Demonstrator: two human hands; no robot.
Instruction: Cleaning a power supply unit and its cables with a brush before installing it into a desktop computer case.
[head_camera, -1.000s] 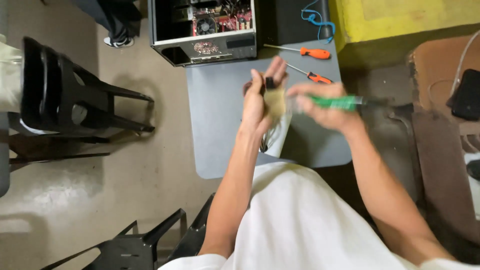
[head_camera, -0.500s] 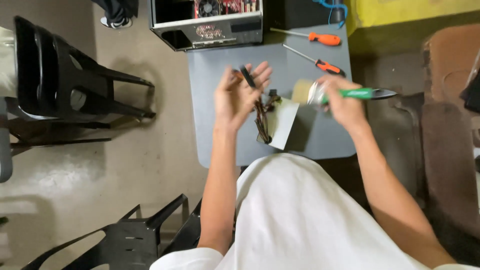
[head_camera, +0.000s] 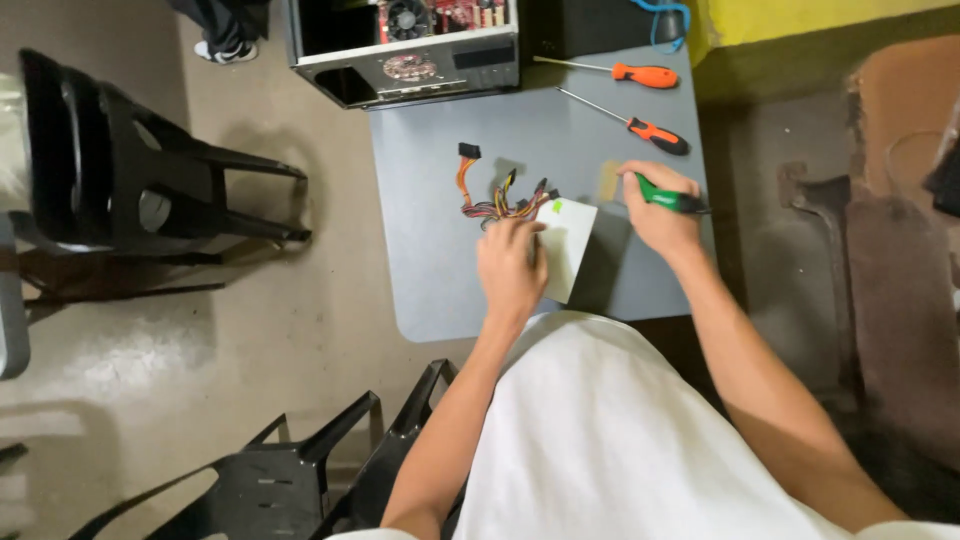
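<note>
A pale grey power supply box (head_camera: 567, 245) lies on the grey table (head_camera: 430, 280), with a bundle of coloured cables (head_camera: 495, 195) spreading from its far left end. My left hand (head_camera: 510, 268) rests on the box's left side, palm down. My right hand (head_camera: 660, 212) is to the right of the box, gripping a green-handled screwdriver (head_camera: 668, 198) over the table.
An open computer case (head_camera: 405, 45) stands at the table's far edge. Two orange-handled screwdrivers (head_camera: 640, 75) (head_camera: 655, 133) lie far right, near a blue cable (head_camera: 665, 20). Black plastic chairs (head_camera: 120, 170) (head_camera: 300, 480) stand left and near. Brown cushions (head_camera: 900, 230) sit at right.
The box has come down from my raised hands onto the table. My left hand has let go of the cables and now lies on the box. My right hand moved right with the screwdriver.
</note>
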